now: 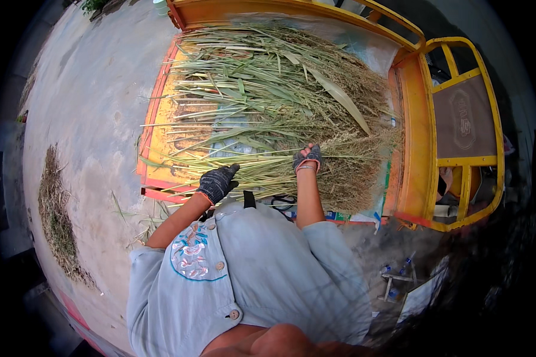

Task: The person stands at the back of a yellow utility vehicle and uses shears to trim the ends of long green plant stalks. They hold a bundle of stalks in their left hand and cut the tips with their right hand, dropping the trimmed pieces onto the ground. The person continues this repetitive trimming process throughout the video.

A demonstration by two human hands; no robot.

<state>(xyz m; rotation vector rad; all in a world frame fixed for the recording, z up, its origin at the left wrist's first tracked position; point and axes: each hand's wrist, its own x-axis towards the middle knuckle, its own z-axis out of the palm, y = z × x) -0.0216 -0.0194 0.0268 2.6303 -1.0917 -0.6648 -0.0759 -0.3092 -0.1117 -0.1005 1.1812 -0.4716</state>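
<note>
Long green stalks [250,95] with leaves and brownish seed heads [354,98] lie in layers on the yellow cart bed [187,128], cut ends to the left. A nearer bunch of stalks [262,163] runs across in front of me. My left hand [217,183], in a dark knitted glove, rests at the near side of this bunch, its fingers stretched to the right and the thumb apart. Farther right, my right hand [308,158] is closed over the bunch near its seed heads. Bare fingertips show from its grey glove; what they pinch is too small to make out.
A yellow rail [298,7] borders the bed's far side, and a yellow-framed seat back [464,119] stands at the right. Dry plant scraps [59,220] lie on the concrete floor [95,119] at left. A small metal frame [393,285] is at lower right.
</note>
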